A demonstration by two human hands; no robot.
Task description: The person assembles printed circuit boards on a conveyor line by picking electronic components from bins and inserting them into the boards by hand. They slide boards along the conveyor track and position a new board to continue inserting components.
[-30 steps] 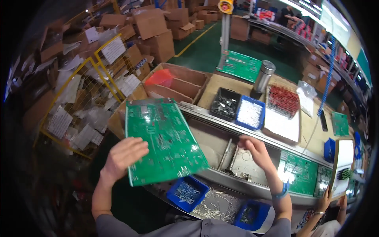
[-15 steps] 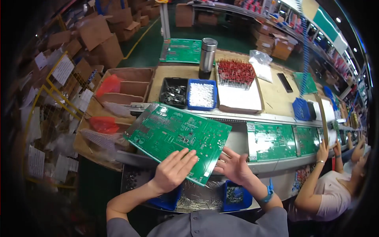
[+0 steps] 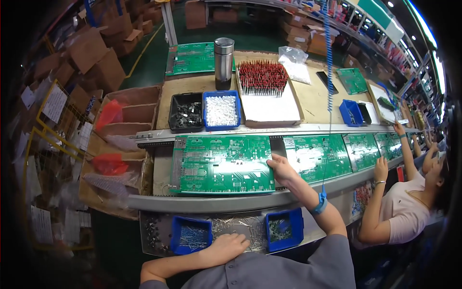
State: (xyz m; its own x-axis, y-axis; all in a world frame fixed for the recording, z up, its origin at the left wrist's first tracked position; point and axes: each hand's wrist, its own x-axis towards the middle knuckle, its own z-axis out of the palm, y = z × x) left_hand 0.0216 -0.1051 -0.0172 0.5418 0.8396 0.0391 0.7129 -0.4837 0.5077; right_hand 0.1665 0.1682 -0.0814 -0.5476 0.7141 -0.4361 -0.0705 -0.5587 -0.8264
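A large green circuit board (image 3: 224, 166) lies flat on the conveyor line in front of me. My right hand (image 3: 283, 169) grips its right edge, and a blue wrist strap (image 3: 319, 203) circles that wrist. Lower down, my left hand (image 3: 228, 248) rests at the near edge of a metal tray (image 3: 216, 222) of loose, thin-leaded parts. Its fingers are bent together; whatever is in them is hidden. A blue bin (image 3: 191, 235) with blue-looking leaded parts stands left of that hand. Another blue bin (image 3: 285, 230), holding greenish parts, stands to its right.
Beyond the conveyor are a black bin (image 3: 186, 113), a blue bin of white parts (image 3: 222, 111), a steel flask (image 3: 224, 65) and a box of red-topped parts (image 3: 263, 79). More boards (image 3: 317, 156) continue rightward, where a co-worker (image 3: 402, 207) sits. Divided cardboard boxes (image 3: 130, 115) stand left.
The board has gone from tilted in the air to flat on the conveyor. My left hand has left it and come down to the parts tray; my right hand has closed on its right edge.
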